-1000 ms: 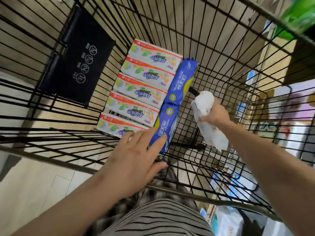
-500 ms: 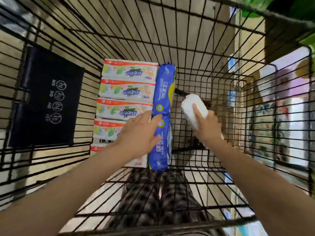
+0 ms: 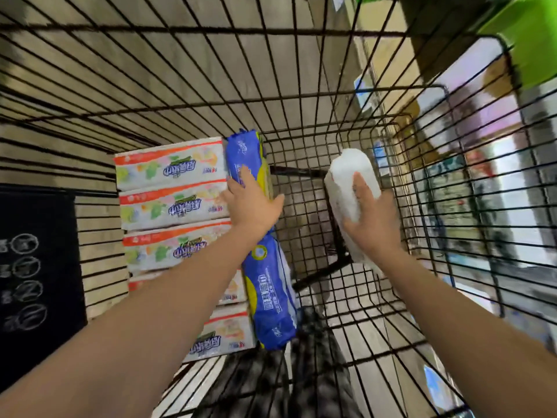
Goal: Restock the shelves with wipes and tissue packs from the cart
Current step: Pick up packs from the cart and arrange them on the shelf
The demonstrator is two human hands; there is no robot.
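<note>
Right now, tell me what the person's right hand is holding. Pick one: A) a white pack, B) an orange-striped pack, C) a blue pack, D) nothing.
A: the right hand is wrapped around a white pack above the cart floor, while the left hand rests on the far blue pack.

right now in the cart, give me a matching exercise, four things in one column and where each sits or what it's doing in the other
Things:
1. white pack
2. blue packs
3. orange-striped packs
4. black sign

Places or states:
a. stacked in a row at the cart's left
b. on the cart's left wall
c. held in the right hand
d. standing on edge, with the left hand on the far one

Pairs: 1-c, 2-d, 3-a, 4-b
</note>
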